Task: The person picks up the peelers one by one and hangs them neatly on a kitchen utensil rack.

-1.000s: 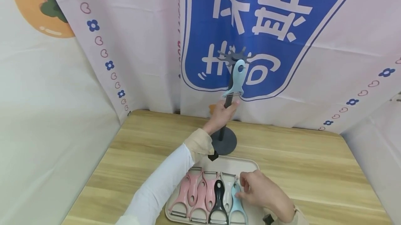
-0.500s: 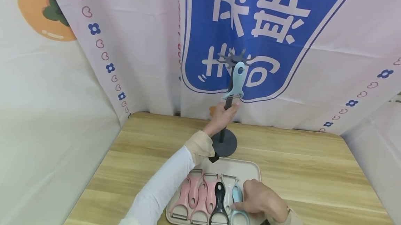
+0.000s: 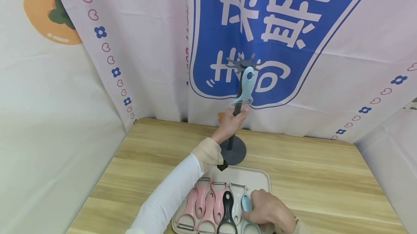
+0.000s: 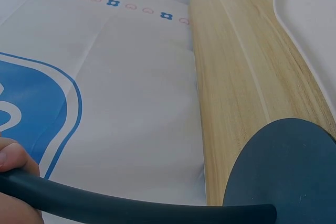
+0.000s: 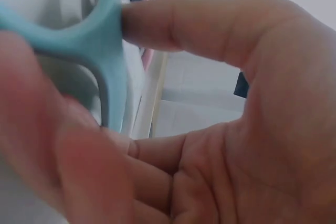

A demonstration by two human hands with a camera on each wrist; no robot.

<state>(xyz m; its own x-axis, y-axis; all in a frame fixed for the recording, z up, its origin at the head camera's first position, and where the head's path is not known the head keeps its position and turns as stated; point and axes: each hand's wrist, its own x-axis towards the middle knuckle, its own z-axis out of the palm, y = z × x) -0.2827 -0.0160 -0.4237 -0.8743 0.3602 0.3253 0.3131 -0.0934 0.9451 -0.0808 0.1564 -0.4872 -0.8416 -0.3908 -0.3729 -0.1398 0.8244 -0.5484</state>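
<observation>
My left hand (image 3: pixel 230 123) grips the dark pole (image 4: pixel 131 208) of an upright rack with hooks radiating from its top (image 3: pixel 242 62) and a round base (image 3: pixel 236 153). A light blue peeler (image 3: pixel 248 83) hangs from one hook, its blade end down, just above that hand. At the tray's right side, my right hand (image 3: pixel 268 207) pinches another light blue peeler (image 3: pixel 246 200). In the right wrist view, the thumb (image 5: pixel 157 22) lies against that peeler's body (image 5: pixel 107 40), with curled fingers on its other side. Part of its handle is hidden by the hand.
On the beige tray (image 3: pixel 257 176) lie several pink peelers (image 3: pixel 190 205), a black peeler (image 3: pixel 228 205) and a white peeler (image 3: pixel 236 201). The tray rests on a wooden table (image 3: pixel 312 176), in front of the rack. Printed cloth (image 3: pixel 153 45) hangs behind the table.
My right hand has moved down along the light blue peeler in the tray, and its thumb and fingers have closed on it. The left hand keeps its grip on the pole.
</observation>
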